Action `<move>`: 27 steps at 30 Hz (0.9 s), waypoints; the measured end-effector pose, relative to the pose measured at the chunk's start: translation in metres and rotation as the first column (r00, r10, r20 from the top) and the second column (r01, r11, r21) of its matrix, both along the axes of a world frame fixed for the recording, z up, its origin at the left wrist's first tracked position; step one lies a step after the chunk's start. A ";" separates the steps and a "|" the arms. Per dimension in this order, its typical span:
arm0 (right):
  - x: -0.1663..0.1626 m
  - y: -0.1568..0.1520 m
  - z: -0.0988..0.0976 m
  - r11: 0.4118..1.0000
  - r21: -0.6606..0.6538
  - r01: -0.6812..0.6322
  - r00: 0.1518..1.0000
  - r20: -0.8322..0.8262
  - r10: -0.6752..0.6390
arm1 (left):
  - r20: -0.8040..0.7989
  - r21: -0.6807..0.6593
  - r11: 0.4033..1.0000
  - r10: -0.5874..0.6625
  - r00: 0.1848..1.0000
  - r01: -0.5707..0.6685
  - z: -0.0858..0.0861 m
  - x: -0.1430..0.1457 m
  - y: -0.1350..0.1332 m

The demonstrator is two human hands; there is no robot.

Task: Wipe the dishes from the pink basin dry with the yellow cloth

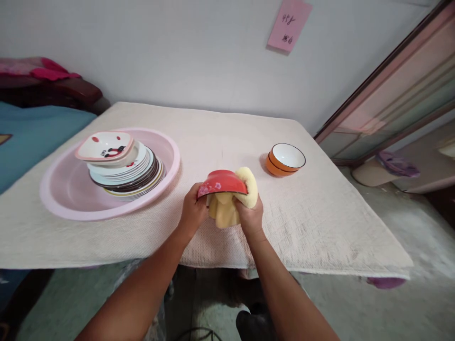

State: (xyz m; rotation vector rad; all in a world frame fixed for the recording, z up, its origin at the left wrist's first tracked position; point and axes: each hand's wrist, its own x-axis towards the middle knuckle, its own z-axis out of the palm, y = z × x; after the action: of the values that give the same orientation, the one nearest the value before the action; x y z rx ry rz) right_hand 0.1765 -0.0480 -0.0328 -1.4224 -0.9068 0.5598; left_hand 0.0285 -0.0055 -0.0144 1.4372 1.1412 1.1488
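Observation:
A red bowl with pink flowers (221, 181) is tilted over near the front of the table, its outside facing up and away from me. My left hand (195, 204) grips its left rim. With my right hand (251, 214) I clasp a pale yellow cloth (249, 182) around the bowl's right rim. Part of the cloth hangs down below the bowl's opening. The bowl's inside and most of my fingertips are hidden.
A pink basin (57, 204) at left holds stacked plates (121, 179) and a squarish white bowl (106, 144) on top. Two nested orange bowls (284, 161) stand at right on the white tablecloth (220, 137). A pink note (288, 26) is on the wall behind.

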 end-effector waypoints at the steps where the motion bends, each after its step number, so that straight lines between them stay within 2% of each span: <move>1: -0.002 0.001 -0.001 0.999 -0.009 -0.040 0.998 -0.056 0.039 | 0.061 -0.039 0.999 0.020 0.998 -0.017 0.000 0.002 0.000; 4: -0.007 0.004 -0.004 0.991 -0.019 -0.130 0.977 -0.171 0.125 | 0.194 -0.172 0.985 0.063 0.979 -0.029 -0.003 0.008 0.000; 7: -0.006 0.003 -0.003 0.996 -0.052 -0.076 0.970 -0.233 0.062 | 0.163 -0.228 0.970 -0.046 0.986 0.083 -0.008 0.010 0.000; 9: 0.000 0.002 -0.001 0.997 -0.075 0.018 0.971 -0.237 -0.035 | 0.051 -0.179 0.974 -0.130 0.990 0.137 -0.008 0.008 -0.001; 12: 0.011 0.000 0.001 0.991 -0.034 0.131 0.988 -0.083 -0.133 | -0.142 -0.021 0.993 -0.120 0.983 0.118 -0.005 0.004 -0.002; 14: 0.016 0.000 0.001 0.990 0.002 0.143 0.988 0.066 -0.143 | -0.246 0.052 0.992 -0.099 0.964 0.115 -0.002 0.001 -0.003; 16: 0.017 0.000 -0.002 0.992 0.000 0.126 0.983 0.132 -0.125 | -0.302 0.082 0.991 -0.079 0.950 0.108 -0.001 0.001 -0.004; 18: 0.013 0.003 -0.006 0.993 -0.029 0.111 0.991 0.074 -0.108 | -0.258 0.102 0.992 -0.040 0.965 0.068 -0.002 0.003 -0.006; 22: -0.003 0.007 -0.010 0.998 -0.054 0.018 0.974 -0.224 -0.030 | 0.025 0.086 0.996 0.021 0.999 -0.024 -0.004 0.012 -0.009; 25: -0.009 0.007 -0.008 0.996 -0.063 -0.068 0.914 -0.404 0.037 | 0.116 -0.027 0.999 0.026 0.993 -0.023 -0.004 0.017 -0.010; 27: -0.007 0.005 -0.005 0.989 -0.113 -0.093 0.903 -0.428 0.036 | 0.104 -0.141 0.990 0.009 0.995 0.006 -0.003 0.019 -0.010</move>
State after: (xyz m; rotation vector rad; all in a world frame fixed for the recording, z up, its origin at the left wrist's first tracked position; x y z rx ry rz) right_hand 0.1692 -0.0434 -0.0380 -1.3164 -0.5735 0.9537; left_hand 0.0479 -0.0158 -0.0177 1.2541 1.1272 1.1080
